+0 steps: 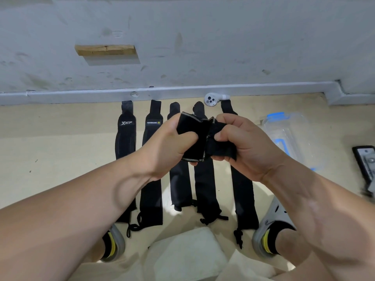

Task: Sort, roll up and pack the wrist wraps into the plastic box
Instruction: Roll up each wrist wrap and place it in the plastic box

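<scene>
Here, a black wrist wrap (194, 136) is being held partly rolled between both grips above the floor (60, 138), the left grip (172, 142) curling round its rolled part and the right grip (243, 142) pinching the loose end. A row of five wraps (152, 189) is lying flat beneath, and the clear plastic box (292, 134) is sitting to the right.

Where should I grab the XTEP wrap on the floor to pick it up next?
Best grip is likely the narrow end nearest the wall. The XTEP wrap lies flat and lengthwise, its near end hidden under an arm. Come from above and pinch across that narrow end, clear of the neighbouring wrap.
</scene>
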